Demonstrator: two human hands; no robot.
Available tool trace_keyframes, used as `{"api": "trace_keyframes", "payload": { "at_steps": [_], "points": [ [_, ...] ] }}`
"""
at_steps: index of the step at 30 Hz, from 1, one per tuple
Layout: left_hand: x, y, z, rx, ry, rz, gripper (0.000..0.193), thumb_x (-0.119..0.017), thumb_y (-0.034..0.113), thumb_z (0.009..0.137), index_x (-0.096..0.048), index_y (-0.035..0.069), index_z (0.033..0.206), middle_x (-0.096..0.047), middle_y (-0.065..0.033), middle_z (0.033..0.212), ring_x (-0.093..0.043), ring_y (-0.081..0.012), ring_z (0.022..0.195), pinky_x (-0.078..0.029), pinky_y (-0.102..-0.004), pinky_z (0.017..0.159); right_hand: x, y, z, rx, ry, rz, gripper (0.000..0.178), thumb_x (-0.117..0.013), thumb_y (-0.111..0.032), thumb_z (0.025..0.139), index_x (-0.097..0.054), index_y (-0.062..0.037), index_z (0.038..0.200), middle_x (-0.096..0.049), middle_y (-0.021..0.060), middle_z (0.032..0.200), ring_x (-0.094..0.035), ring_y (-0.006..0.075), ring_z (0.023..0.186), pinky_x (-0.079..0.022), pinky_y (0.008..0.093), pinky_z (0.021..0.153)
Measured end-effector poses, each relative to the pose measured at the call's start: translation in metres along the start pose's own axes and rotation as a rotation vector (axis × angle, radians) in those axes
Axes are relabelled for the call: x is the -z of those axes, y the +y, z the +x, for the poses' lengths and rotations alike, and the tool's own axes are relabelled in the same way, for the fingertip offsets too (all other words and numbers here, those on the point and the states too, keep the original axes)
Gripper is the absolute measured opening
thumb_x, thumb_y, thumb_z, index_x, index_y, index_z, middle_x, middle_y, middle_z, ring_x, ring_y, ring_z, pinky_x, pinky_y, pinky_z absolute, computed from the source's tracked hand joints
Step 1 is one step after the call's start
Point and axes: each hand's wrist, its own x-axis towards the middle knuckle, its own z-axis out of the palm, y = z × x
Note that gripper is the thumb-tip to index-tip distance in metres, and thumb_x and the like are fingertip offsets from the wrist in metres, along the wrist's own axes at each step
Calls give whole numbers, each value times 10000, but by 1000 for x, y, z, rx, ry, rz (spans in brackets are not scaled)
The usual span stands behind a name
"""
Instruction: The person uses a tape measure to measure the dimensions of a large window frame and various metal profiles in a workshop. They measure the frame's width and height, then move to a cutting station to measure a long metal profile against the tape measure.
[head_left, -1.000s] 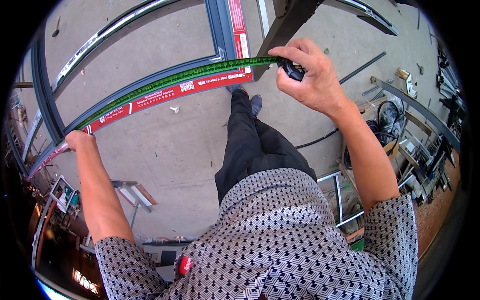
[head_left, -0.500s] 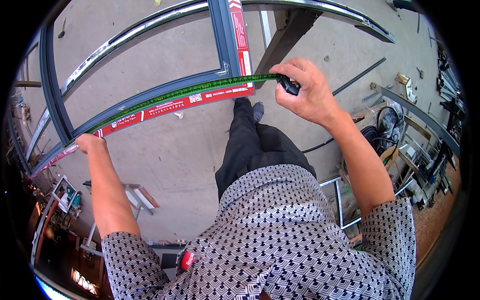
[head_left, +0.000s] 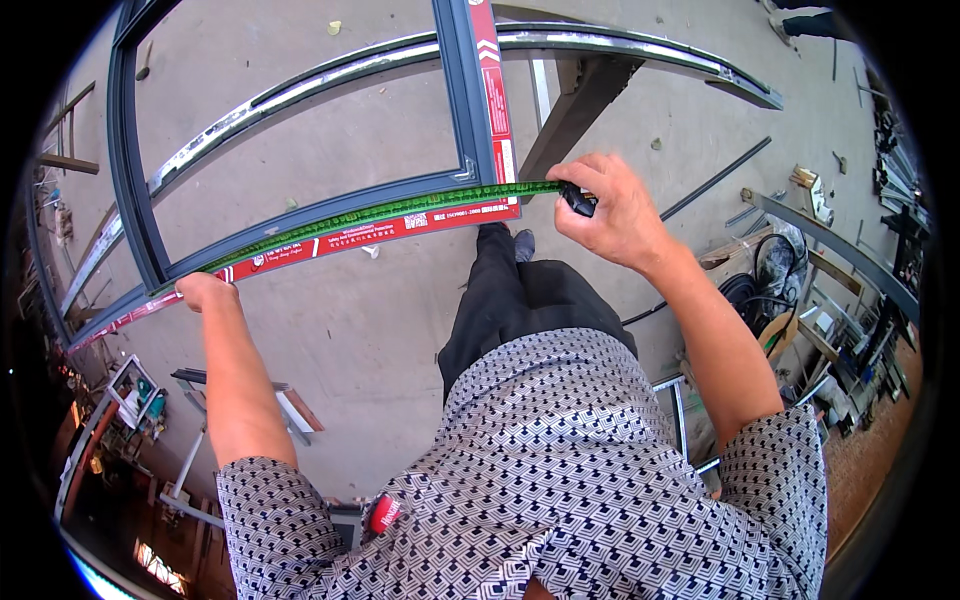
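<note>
A dark grey metal window frame lies in front of me, with red printed protective film along its outer side. Across its near rail runs the green blade of a tape measure, pulled out straight. My right hand is closed round the black tape measure case, just beyond the frame's right corner. At the blade's far left end, my left hand is closed against the near rail, pinching the tape there; its fingertips are partly hidden.
Curved metal rails and a dark beam lie under the frame. To the right are a black bar, coiled black hose and piled metal profiles. A metal stand is at lower left. Another person's leg shows at top right.
The frame, tape and both hands appear slightly lower and farther right in the picture, along with the floor things, as the view shifts. Both hands keep their hold on the tape measure.
</note>
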Motion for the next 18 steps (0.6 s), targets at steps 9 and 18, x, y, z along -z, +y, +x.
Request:
{"api": "trace_keyframes", "payload": {
  "at_steps": [9,18],
  "points": [
    [-4,-4,12,-3,-60,7,668,-349,446,971,-559,-92,1307,-617,-214,1323,-620,-347,1150,-488,-438,1010,1,-6,-3,-115,-78,56,301,-683,-181,795,-715,-82,1077,-662,145,966,-611,325,961,-508,415,883],
    [37,-110,-2,170,-441,-355,838,-184,603,1037,-190,-68,1539,-441,-285,1476,-551,-390,1294,-460,-492,1109,-3,-5,-5,-160,-170,253,317,-676,-249,786,-719,-76,1048,-661,163,924,-621,333,914,-512,419,839]
  ]
}}
